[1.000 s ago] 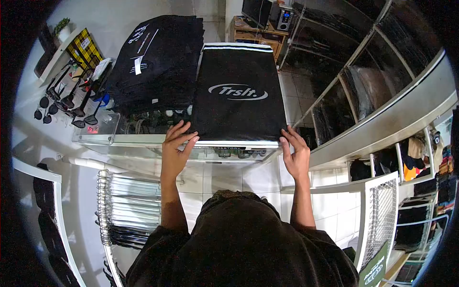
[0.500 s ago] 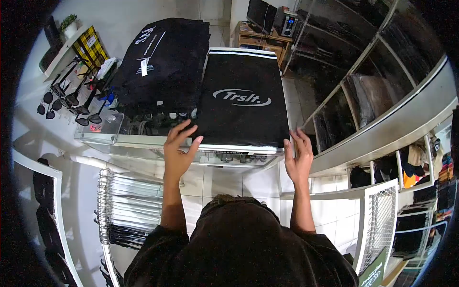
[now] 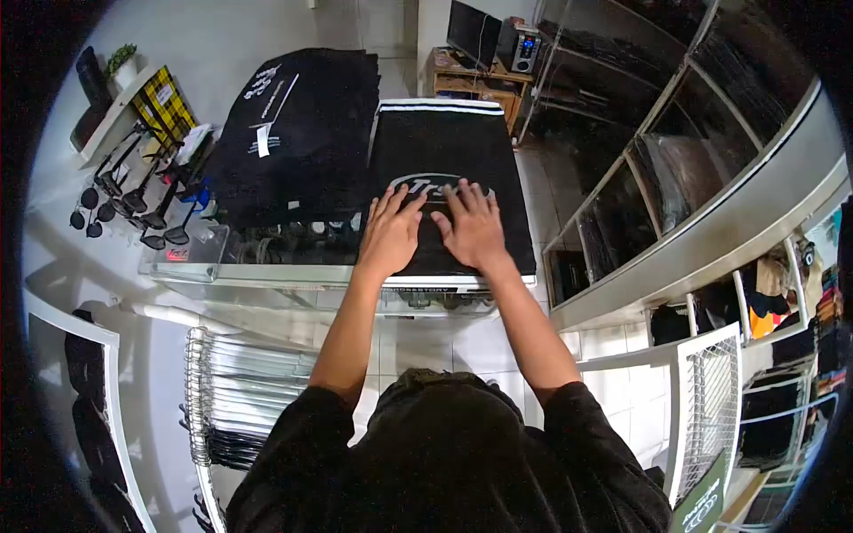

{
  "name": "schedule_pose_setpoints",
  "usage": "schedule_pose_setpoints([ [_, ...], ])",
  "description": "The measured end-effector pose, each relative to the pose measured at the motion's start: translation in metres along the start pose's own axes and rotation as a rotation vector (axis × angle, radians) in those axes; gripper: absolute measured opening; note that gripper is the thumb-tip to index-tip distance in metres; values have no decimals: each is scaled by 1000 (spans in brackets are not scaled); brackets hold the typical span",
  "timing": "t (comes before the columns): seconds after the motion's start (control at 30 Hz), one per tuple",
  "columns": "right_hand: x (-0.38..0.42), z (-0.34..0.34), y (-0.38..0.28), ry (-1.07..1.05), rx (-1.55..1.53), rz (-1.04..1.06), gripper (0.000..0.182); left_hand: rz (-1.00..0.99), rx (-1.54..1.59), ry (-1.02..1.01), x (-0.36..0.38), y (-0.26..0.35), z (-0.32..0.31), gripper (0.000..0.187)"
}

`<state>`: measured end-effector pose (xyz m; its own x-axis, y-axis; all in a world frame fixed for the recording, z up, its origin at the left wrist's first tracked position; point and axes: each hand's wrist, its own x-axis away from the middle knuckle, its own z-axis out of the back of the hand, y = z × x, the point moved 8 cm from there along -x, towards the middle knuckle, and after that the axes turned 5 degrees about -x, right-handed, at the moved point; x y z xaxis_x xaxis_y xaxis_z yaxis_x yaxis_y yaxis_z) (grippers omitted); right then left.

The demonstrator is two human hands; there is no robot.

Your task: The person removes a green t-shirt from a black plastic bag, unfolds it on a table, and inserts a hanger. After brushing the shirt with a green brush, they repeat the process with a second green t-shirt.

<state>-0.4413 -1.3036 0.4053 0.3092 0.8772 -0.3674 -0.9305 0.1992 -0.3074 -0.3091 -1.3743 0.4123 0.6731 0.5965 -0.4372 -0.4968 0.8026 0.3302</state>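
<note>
A black plastic-looking package (image 3: 444, 142) lies flat on the glass display counter (image 3: 249, 274), with white stripes along its far edge and a white oval logo in its middle. My left hand (image 3: 389, 233) rests flat on its left part, fingers spread towards the logo. On the right part lies my right hand (image 3: 471, 226), also flat with fingers apart. Both hands partly cover the logo. Just left of the package is a stack of folded black shirts (image 3: 311, 133) with white print and a white tag.
Sunglasses on a stand (image 3: 142, 191) occupy the counter's left end. Below hangs a rack of hangers (image 3: 240, 391). Glass-fronted shelves (image 3: 657, 169) line the right side. A small wooden desk (image 3: 480, 84) with a monitor (image 3: 474, 34) and speaker (image 3: 524, 46) stands behind.
Both hands have moved inward from the package's near corners onto its top, by the logo. The package looks almost unmoved; the whole view has shifted slightly.
</note>
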Motion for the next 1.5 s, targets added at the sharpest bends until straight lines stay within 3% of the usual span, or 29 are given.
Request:
schedule_pose_setpoints([
  [0.1,11,13,44,-103,91,-185,81,9,5,22,-2,3,6,39],
  [0.17,23,31,78,-179,126,-398,85,20,-12,12,-1,2,3,38],
  [0.23,40,31,126,-253,-63,-668,87,25,-14,3,1,2,2,39],
  [0.3,51,38,136,-187,39,-646,80,26,-22,3,-3,2,2,39],
  [0.37,58,76,107,141,-153,-477,71,44,96,27,-5,0,6,37],
  [0.4,65,86,90,196,-132,-417,62,47,94,21,-2,3,13,37],
  [0.5,87,90,58,242,-153,-295,60,-2,109,256,8,17,71,34],
  [0.6,107,85,48,249,-181,-298,59,33,-7,282,42,16,98,30],
  [0.77,114,69,49,320,-295,-318,55,148,-128,299,100,-13,64,30],
  [1.17,112,71,45,359,-240,-299,45,188,-118,245,111,-23,54,35],
  [1.23,112,72,46,332,-245,-294,46,177,-101,241,109,-17,59,36],
  [1.33,128,80,48,383,-359,-247,48,186,94,396,114,-12,73,36],
  [1.5,185,115,57,435,-318,-333,51,75,130,417,128,45,73,36],
])
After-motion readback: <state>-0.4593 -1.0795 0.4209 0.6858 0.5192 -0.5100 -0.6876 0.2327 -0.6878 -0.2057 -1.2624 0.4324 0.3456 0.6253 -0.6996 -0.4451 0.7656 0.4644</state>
